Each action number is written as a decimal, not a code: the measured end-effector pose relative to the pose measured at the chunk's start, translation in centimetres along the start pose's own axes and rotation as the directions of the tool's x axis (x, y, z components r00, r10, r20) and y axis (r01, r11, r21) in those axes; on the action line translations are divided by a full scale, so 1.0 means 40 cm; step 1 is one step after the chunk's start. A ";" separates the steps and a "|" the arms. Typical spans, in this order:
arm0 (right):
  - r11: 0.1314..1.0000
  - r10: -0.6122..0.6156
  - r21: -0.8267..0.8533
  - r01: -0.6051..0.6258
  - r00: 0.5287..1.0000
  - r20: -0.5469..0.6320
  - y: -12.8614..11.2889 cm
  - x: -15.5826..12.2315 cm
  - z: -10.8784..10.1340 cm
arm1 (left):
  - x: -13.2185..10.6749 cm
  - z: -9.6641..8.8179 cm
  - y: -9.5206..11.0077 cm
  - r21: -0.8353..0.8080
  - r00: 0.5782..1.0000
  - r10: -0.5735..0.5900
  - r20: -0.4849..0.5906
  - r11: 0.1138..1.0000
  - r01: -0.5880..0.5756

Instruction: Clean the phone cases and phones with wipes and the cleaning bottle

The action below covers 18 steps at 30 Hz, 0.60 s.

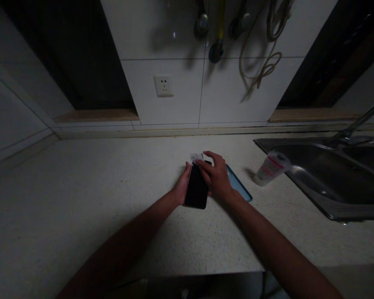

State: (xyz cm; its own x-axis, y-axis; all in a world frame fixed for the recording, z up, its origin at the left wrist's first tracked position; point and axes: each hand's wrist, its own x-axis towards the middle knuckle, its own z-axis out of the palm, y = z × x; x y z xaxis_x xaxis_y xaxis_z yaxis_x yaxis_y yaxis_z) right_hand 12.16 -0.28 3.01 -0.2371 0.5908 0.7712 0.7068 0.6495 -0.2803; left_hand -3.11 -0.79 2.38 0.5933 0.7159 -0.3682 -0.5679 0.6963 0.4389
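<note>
A dark-screened smartphone lies in my left hand, with the thumb along its left edge and fingertips showing at its right edge. Over the phone's upper end, my right hand presses a crumpled white wipe with its fingers. Whether the wipe is paper or cloth is too dim to tell. Partly behind my right hand and wrist, a blue phone case rests on the counter.
The speckled pale countertop stretches around my hands. To the right, a plastic cup with red print stands beside the steel sink and its faucet. A socket, pipes and a looped cord are on the tiled wall.
</note>
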 end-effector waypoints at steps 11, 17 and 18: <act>0.911 -0.306 0.326 0.252 0.943 0.128 -0.046 0.004 -0.012 | -0.008 0.024 0.001 0.011 0.990 -0.022 -0.136 1.000 0.024; 0.930 -0.268 0.305 0.204 0.945 0.185 -0.041 0.003 -0.015 | -0.001 0.001 0.003 -0.056 0.998 0.009 -0.058 0.998 -0.012; 0.947 -0.231 0.267 0.181 0.958 0.169 -0.035 0.001 -0.014 | 0.000 0.001 0.005 -0.050 1.000 0.015 -0.020 0.999 -0.016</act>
State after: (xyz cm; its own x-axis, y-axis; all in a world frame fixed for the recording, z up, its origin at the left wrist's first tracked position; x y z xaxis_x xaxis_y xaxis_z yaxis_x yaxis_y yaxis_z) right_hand 11.53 -1.41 3.75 -0.5030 0.4974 0.7068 0.4483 0.8493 -0.2787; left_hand -3.21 -0.66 2.52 0.5734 0.7269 -0.3779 -0.6050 0.6867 0.4031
